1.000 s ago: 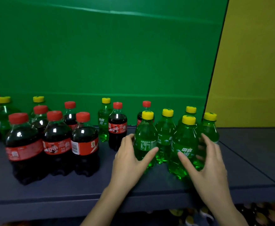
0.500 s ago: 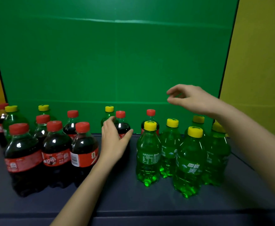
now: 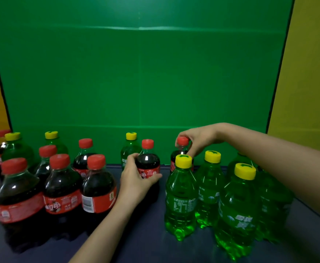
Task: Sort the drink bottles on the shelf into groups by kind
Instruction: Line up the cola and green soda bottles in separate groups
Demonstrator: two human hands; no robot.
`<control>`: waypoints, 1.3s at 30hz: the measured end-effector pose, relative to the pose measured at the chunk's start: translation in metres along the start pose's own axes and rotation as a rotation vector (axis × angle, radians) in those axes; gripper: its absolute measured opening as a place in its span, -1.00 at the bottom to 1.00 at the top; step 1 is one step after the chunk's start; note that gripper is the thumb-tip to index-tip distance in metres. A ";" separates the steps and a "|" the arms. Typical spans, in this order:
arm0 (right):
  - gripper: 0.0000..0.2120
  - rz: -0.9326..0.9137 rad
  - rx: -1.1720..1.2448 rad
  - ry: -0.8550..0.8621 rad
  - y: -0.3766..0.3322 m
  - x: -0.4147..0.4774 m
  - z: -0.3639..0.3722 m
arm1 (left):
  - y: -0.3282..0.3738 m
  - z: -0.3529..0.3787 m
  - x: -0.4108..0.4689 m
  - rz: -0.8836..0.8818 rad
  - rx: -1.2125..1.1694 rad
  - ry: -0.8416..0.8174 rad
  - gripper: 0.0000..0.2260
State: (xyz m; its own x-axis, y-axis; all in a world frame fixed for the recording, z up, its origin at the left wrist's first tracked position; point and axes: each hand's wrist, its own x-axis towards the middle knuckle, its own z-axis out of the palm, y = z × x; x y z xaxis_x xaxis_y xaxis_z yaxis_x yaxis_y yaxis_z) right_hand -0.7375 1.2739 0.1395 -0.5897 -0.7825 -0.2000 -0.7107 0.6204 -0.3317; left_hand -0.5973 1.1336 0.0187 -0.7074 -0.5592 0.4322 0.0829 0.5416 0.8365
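Note:
Dark cola bottles with red caps stand grouped at the left of the shelf; the front one (image 3: 20, 192) is nearest me. Green bottles with yellow caps cluster at the right, one (image 3: 181, 198) at their front left. My left hand (image 3: 136, 179) grips the body of a cola bottle (image 3: 148, 164) in the middle. My right hand (image 3: 197, 139) reaches over the green group and pinches the red cap of another cola bottle (image 3: 182, 142) standing behind it. A green bottle (image 3: 129, 149) stands just behind my left hand.
The dark shelf (image 3: 145, 234) has a green backdrop (image 3: 136, 82) close behind the bottles and yellow panels (image 3: 311, 82) at the sides. Two more green bottles (image 3: 16, 149) stand mixed among the colas at the far left.
My right hand has come down from above the green bottles onto the red cap of the rear cola bottle. My left hand has closed around the middle cola bottle.

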 end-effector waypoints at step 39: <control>-0.55 -0.468 0.438 0.703 -0.134 -0.110 -0.008 | 0.123 -0.171 -0.055 0.173 -0.157 0.236 -0.49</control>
State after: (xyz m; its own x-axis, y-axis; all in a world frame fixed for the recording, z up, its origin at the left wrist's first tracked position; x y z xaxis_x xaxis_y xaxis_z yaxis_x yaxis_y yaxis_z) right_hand -0.5803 1.2768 0.2132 -0.4787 -0.6465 0.5940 -0.8106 0.0654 -0.5820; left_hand -0.4285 1.1234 0.1550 -0.4927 -0.6072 0.6233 0.3081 0.5481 0.7776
